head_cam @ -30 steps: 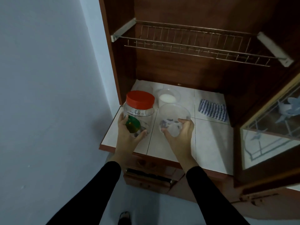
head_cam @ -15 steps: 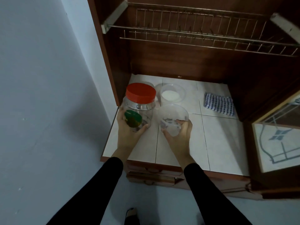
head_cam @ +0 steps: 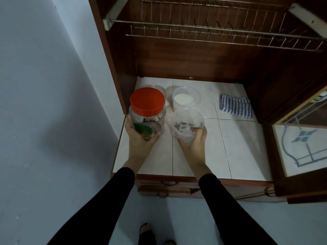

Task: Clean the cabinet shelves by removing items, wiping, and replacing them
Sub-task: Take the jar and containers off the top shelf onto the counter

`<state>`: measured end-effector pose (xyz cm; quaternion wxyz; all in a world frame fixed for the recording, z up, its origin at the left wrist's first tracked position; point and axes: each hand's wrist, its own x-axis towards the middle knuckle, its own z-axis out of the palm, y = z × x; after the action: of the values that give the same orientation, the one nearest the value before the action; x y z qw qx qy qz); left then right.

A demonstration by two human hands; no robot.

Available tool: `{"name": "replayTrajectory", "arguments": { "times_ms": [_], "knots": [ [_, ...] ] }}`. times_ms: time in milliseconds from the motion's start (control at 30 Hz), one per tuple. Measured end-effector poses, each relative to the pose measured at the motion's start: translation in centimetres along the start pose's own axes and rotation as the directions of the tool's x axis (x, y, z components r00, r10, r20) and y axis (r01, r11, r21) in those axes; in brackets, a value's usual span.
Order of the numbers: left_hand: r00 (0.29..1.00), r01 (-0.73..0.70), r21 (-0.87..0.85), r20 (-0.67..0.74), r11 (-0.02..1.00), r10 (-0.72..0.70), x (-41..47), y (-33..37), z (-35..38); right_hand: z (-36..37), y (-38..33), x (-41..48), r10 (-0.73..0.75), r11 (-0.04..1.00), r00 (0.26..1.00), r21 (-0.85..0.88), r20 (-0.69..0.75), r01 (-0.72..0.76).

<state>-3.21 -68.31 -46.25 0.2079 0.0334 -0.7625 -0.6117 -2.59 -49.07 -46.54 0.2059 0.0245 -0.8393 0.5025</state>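
Note:
My left hand [head_cam: 139, 138] grips a clear plastic jar [head_cam: 147, 114] with a red lid and a green label, at the left front of the white tiled shelf [head_cam: 238, 149]. My right hand [head_cam: 193, 140] holds a clear plastic tub [head_cam: 186, 122] with a few dark bits inside, just right of the jar. Behind it stands a second clear tub [head_cam: 185, 99] with white powder. A blue-and-white checked cloth [head_cam: 236, 107] lies folded at the back right of the shelf.
A wire dish rack [head_cam: 221, 30] hangs above the shelf inside the brown wooden cabinet. An open glass cabinet door [head_cam: 300, 142] stands at the right. Drawers [head_cam: 168, 188] sit below the shelf edge. A grey wall runs along the left.
The view has tilted down and nearer to the shelf. Both hands keep hold of the jar and the tub, which stay close to the same spot at the shelf's left front.

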Motion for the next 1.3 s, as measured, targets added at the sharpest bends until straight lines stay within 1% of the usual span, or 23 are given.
{"name": "replayTrajectory", "arguments": {
  "times_ms": [200,267,467,667,833,900,967,1033,1133,1233,1267,1300],
  "knots": [
    [0.999,0.031,-0.004,-0.036,1.0,-0.031,0.4,0.1,0.4,-0.2,0.1,-0.4,-0.014,0.995,1.0,-0.102,0.016,0.015],
    [0.998,0.028,0.013,-0.055,1.0,-0.027,0.7,0.0,0.4,-0.3,0.2,-0.6,-0.011,0.991,1.0,-0.134,0.022,0.014],
    [0.992,0.083,0.073,-0.103,0.994,-0.076,0.3,-0.4,1.0,-0.6,-0.2,-1.1,0.03,0.982,0.999,-0.186,0.044,-0.021],
    [0.989,0.119,0.142,-0.101,0.983,-0.105,-0.5,0.1,0.9,-1.5,-0.5,-1.3,0.003,0.978,0.995,-0.207,0.098,0.017],
    [0.992,0.117,0.203,-0.069,0.972,-0.105,-1.6,0.9,0.6,-2.4,-0.6,-1.2,-0.006,0.976,0.986,-0.213,0.168,0.042],
    [0.99,0.137,0.239,-0.059,0.961,-0.127,-2.1,1.1,0.4,-2.8,-0.7,-1.1,-0.008,0.971,0.981,-0.231,0.193,0.053],
    [0.986,0.167,0.289,-0.055,0.943,-0.157,-2.9,1.5,0.3,-3.2,-0.8,-1.2,-0.004,0.966,0.977,-0.25,0.214,0.059],
    [0.983,0.185,0.389,-0.054,0.903,-0.178,-3.7,1.9,0.4,-3.6,-1.0,-1.3,0.014,0.964,0.973,-0.263,0.232,0.049],
    [0.967,0.246,0.464,-0.055,0.851,-0.249,-5.0,2.2,0.6,-4.3,-1.1,-1.7,0.079,0.963,0.963,-0.27,0.259,-0.007],
    [0.942,0.3,0.548,-0.042,0.781,-0.332,-6.5,2.6,1.0,-5.3,-1.2,-2.3,0.11,0.971,0.954,-0.237,0.28,-0.043],
    [0.941,0.297,0.575,-0.04,0.762,-0.337,-7.0,2.8,1.2,-5.7,-1.1,-2.4,0.121,0.972,0.952,-0.229,0.281,-0.056],
    [0.95,0.271,0.601,-0.038,0.752,-0.311,-7.5,3.1,1.3,-6.3,-1.1,-2.4,0.134,0.971,0.949,-0.227,0.285,-0.069]
  ]
}}
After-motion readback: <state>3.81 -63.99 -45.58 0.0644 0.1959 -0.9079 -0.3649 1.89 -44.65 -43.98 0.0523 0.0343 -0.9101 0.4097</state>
